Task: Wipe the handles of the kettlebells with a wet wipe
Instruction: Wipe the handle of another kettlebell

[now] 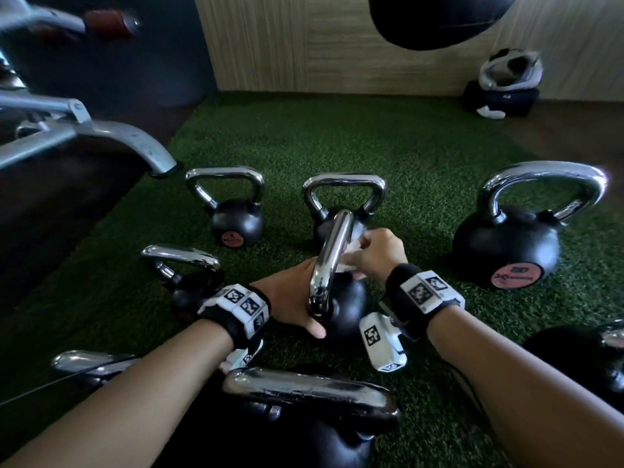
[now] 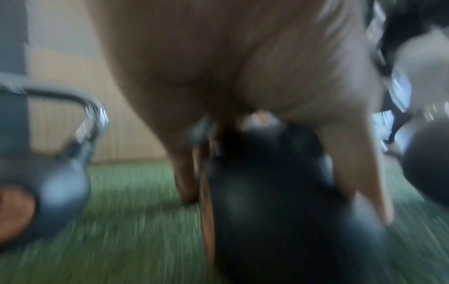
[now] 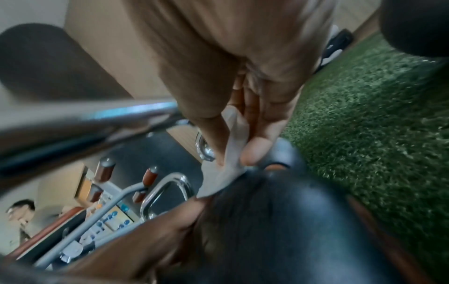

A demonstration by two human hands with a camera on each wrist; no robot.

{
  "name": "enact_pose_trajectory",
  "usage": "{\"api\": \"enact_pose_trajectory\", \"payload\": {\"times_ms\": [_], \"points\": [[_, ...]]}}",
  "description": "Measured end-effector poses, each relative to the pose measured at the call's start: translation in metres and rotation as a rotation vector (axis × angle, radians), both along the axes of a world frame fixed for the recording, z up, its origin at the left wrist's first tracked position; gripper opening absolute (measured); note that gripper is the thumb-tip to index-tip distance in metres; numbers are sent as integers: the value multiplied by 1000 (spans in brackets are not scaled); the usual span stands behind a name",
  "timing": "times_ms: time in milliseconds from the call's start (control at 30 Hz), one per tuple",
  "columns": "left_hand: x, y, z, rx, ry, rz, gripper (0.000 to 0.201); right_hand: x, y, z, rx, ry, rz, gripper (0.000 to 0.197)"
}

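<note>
A kettlebell with a black body [image 1: 349, 304] and a chrome handle [image 1: 332, 258] stands on the green turf in the middle of the head view. My left hand [image 1: 293, 298] grips it low down, thumb on the near side of the body. In the blurred left wrist view, thumb and fingers straddle the black body [image 2: 267, 192]. My right hand [image 1: 378, 253] pinches a white wet wipe [image 1: 353, 253] and presses it against the right side of the handle. In the right wrist view, the wipe [image 3: 233, 153] sits between thumb and fingers, just above the body [image 3: 279, 221].
Several other kettlebells surround it: back left [image 1: 236, 221], behind [image 1: 344, 194], right [image 1: 506, 244], left [image 1: 192, 282], near [image 1: 310, 396]. A metal rack leg [image 1: 135, 140] comes down at left. A dark ball [image 1: 435, 18] hangs overhead. A bag [image 1: 503, 86] lies by the far wall.
</note>
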State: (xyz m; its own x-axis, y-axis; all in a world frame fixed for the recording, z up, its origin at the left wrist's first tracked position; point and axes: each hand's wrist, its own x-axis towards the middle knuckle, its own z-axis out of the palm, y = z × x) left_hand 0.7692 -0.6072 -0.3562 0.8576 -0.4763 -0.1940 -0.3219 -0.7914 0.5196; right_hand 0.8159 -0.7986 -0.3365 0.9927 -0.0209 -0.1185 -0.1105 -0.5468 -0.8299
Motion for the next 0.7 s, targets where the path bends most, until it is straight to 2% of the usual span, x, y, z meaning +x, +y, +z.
{"api": "enact_pose_trajectory", "payload": {"times_ms": [100,133,167,233,300,333,400,467,500,600,700], "points": [[0,9,31,116,-45,136,35,1,-21,12,116,-71,-11,18],[-2,13,43,82,-99,197,26,4,-25,19,110,-143,-20,17],[-5,18,52,-1,-153,266,29,6,-27,27,82,-223,-15,20],[-14,19,70,-83,-198,360,57,16,-25,40,-31,-361,47,35],[-27,10,83,34,-225,301,80,24,-19,52,-181,-450,242,44],[-33,2,86,141,-265,253,83,26,-16,56,-259,-475,360,44],[-39,-15,85,248,-350,214,64,29,-13,64,-393,-455,543,36],[-38,-26,82,250,-385,244,41,31,-13,69,-508,-449,620,33],[-37,-28,82,248,-381,259,36,30,-12,70,-547,-450,628,33],[-32,-30,89,278,-339,255,36,27,-14,70,-548,-460,604,37],[-19,-14,95,272,-240,160,37,21,-25,70,-473,-412,524,31]]}}
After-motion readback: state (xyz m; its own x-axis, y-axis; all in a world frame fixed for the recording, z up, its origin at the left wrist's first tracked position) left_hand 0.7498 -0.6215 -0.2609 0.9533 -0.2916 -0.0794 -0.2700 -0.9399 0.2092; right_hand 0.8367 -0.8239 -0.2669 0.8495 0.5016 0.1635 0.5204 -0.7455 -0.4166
